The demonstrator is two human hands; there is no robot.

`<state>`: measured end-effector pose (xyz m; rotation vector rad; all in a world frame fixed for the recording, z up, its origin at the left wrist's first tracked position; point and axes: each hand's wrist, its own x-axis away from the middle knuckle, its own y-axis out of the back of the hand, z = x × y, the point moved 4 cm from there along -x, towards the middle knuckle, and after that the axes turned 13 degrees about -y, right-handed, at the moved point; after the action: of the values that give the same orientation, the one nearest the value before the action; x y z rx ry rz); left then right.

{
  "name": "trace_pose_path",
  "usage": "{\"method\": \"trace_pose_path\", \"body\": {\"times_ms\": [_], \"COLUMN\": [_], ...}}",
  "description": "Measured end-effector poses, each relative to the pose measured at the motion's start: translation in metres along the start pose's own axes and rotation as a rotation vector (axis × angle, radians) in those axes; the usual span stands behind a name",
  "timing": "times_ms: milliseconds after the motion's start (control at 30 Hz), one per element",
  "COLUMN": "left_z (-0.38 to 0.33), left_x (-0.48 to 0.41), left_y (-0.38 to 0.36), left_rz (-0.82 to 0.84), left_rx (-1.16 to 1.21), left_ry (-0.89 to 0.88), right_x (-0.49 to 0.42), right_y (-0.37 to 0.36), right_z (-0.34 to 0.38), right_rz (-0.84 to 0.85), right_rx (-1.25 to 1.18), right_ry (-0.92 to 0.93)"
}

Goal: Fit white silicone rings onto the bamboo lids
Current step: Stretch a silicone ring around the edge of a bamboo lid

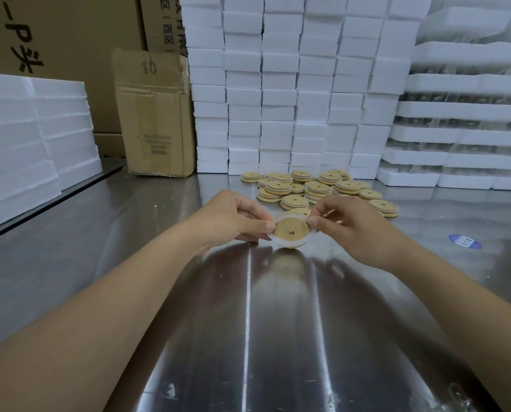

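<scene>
Above a steel table [99, 233]: left hand [233, 217] and right hand [346, 224] pinching a white ring [273, 238] stretched around a round bamboo lid [291, 231], held just off the surface. Behind, a heap of lids [319, 187] before stacked white foam blocks [281, 84]; cardboard box [154, 114] at left.

On the small cardboard box [156, 114] standing on my steel table I can read the number "10" near its top; the printed block lower down is too blurred. The big carton [40, 40] behind shows "-P头", and the carton beside it [162, 22] reads "西区" in brackets.
</scene>
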<state>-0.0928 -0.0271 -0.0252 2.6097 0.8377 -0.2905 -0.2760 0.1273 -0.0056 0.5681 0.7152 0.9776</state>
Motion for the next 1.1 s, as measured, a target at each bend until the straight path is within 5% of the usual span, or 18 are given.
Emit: {"method": "trace_pose_path", "body": {"times_ms": [1100], "left_z": [-0.003], "left_x": [0.003], "left_y": [-0.015], "left_rz": [-0.067], "left_rx": [0.161], "left_ry": [-0.053], "right_x": [0.006], "right_y": [-0.001], "right_z": [0.005], "right_rz": [0.005], "right_rx": [-0.147], "right_ry": [0.033]}}
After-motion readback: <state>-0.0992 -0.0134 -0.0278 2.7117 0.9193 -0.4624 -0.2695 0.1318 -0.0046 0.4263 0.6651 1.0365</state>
